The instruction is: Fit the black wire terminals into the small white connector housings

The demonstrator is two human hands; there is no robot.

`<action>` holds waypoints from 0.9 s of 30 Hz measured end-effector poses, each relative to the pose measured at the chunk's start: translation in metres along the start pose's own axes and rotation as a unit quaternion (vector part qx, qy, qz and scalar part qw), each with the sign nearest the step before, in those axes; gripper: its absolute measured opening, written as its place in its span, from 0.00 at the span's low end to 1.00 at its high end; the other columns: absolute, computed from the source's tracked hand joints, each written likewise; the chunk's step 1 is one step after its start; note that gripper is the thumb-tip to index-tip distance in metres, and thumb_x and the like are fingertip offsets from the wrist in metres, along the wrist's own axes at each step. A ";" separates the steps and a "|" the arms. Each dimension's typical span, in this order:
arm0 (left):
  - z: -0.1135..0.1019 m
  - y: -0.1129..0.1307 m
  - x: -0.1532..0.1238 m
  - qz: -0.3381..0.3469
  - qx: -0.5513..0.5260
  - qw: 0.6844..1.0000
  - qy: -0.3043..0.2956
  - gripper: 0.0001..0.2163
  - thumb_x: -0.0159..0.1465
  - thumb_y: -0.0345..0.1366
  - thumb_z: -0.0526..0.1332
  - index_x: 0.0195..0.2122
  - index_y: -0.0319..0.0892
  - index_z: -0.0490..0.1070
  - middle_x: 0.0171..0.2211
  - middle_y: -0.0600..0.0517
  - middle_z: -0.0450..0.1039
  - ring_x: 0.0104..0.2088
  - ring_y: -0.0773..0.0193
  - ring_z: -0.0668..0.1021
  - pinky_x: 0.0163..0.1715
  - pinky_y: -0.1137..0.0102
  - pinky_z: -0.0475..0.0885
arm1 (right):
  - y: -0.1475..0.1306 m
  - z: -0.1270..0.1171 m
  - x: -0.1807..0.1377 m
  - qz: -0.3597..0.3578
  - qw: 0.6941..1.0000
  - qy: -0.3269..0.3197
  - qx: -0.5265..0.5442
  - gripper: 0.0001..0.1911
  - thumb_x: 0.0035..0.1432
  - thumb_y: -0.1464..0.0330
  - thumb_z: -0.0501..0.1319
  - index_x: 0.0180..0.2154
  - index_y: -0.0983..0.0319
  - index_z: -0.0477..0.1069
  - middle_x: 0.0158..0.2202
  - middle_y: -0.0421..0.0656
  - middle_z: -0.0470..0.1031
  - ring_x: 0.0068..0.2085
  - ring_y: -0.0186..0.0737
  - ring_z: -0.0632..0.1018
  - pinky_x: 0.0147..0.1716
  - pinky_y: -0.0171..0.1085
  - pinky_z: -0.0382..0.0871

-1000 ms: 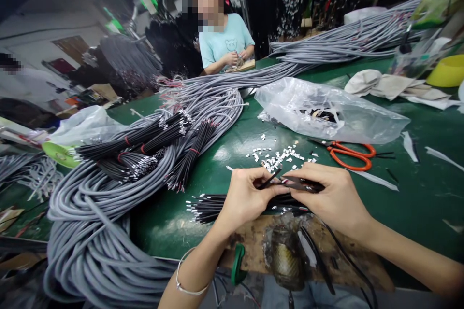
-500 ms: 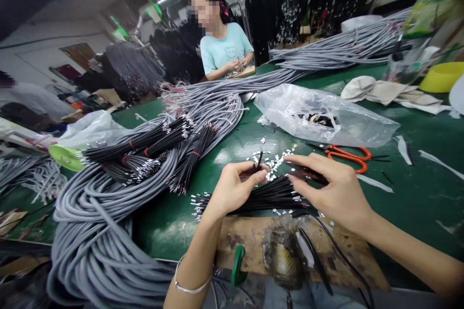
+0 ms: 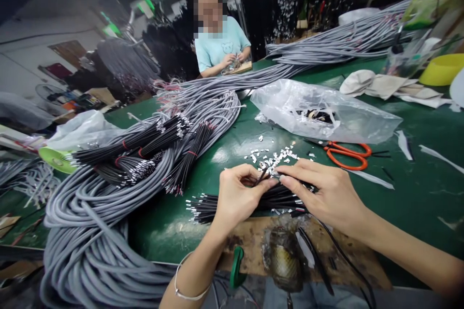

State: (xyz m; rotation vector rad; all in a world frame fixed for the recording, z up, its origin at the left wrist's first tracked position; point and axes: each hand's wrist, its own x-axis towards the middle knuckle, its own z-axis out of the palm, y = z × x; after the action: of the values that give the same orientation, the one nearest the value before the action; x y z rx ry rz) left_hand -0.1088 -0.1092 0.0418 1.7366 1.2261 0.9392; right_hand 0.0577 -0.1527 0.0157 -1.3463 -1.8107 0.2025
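My left hand (image 3: 239, 192) is closed in a pinch around a short black cable (image 3: 264, 176), whose end points up between thumb and fingers. Meeting it from the right, my right hand (image 3: 324, 186) has thumb and fingertips pressed together at the cable's end. Something dark and slim lies in that grip, mostly hidden by the fingers. Beneath both hands is a bundle of black cables (image 3: 206, 206) with silvery tips. Small white bits (image 3: 277, 155) are scattered on the table just beyond my fingertips.
Thick grey cable coils (image 3: 105, 217) fill the left, with tied black bundles (image 3: 137, 147) on them. Orange-handled scissors (image 3: 348, 155) and a clear plastic bag (image 3: 322, 111) lie beyond. A wooden board (image 3: 250, 239) with a green clamp (image 3: 237, 266) is nearest me. A co-worker (image 3: 221, 48) sits opposite.
My right hand has moved left and its fingertips now meet the cable at my left hand. The cable's end has tilted. The co-worker's head has turned, and the view has shifted slightly.
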 end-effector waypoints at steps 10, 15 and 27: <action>-0.011 0.003 0.001 -0.014 0.007 0.993 -0.119 0.09 0.57 0.37 0.63 0.24 0.36 0.74 0.22 0.50 0.75 0.23 0.67 0.74 0.23 0.75 0.67 | -0.003 -0.005 0.003 0.030 0.999 -0.011 0.041 0.11 0.61 0.65 0.56 0.39 0.57 0.77 0.32 0.40 0.77 0.31 0.34 0.76 0.33 0.33 0.67; -0.005 0.005 -0.001 0.012 0.035 0.994 -0.106 0.13 0.54 0.39 0.65 0.18 0.36 0.71 0.17 0.54 0.69 0.20 0.70 0.69 0.20 0.75 0.62 | -0.005 -0.005 0.004 0.062 0.991 0.037 0.113 0.10 0.53 0.65 0.63 0.37 0.61 0.78 0.30 0.42 0.77 0.29 0.35 0.75 0.27 0.33 0.67; 0.004 0.000 -0.001 0.015 -0.007 0.997 -0.078 0.06 0.52 0.36 0.67 0.27 0.37 0.77 0.22 0.52 0.74 0.22 0.68 0.72 0.23 0.75 0.66 | -0.008 -0.005 0.004 0.054 0.984 0.011 0.168 0.11 0.50 0.75 0.59 0.33 0.61 0.78 0.26 0.41 0.77 0.22 0.32 0.73 0.19 0.30 0.64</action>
State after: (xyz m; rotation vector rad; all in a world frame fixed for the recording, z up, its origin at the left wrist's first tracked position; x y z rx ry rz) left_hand -0.1057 -0.1108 0.0398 1.7852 1.0928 0.8123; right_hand 0.0552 -0.1541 0.0255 -1.1994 -1.5994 0.5264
